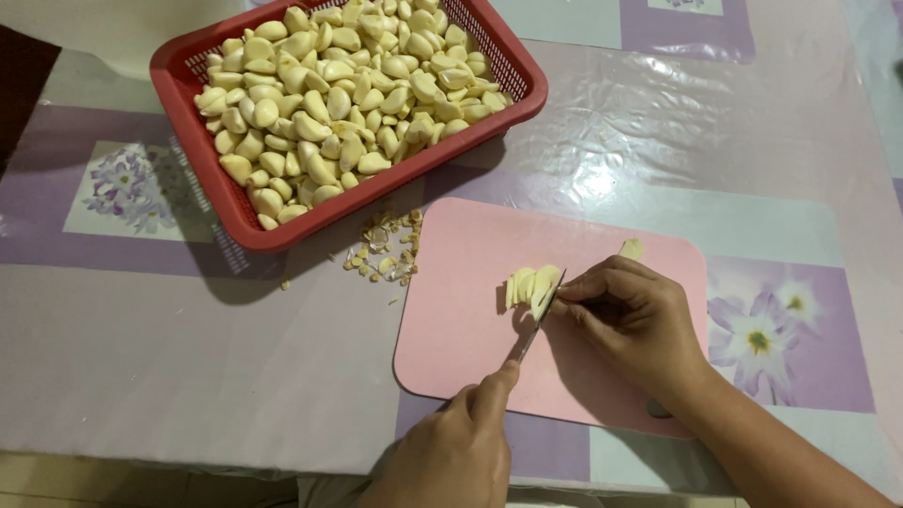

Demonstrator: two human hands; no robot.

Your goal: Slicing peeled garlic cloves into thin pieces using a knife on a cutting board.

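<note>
GRIP: knife is clasped in closed left hand; garlic clove is pinned by curled right hand | PLACE: clove at centre of pink cutting board, red basket beyond board | STEP: slicing judged under way | NEXT: fingertips must be kept behind the blade.

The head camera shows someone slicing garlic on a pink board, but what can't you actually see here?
- Knife handle: head view, wrapped inside the left hand.
- The clove being cut: mostly covered by the right hand; only the slices show.
- Red basket: its far end is cut off by the top edge.
- Pink cutting board: its near right corner lies under the right forearm.
</note>
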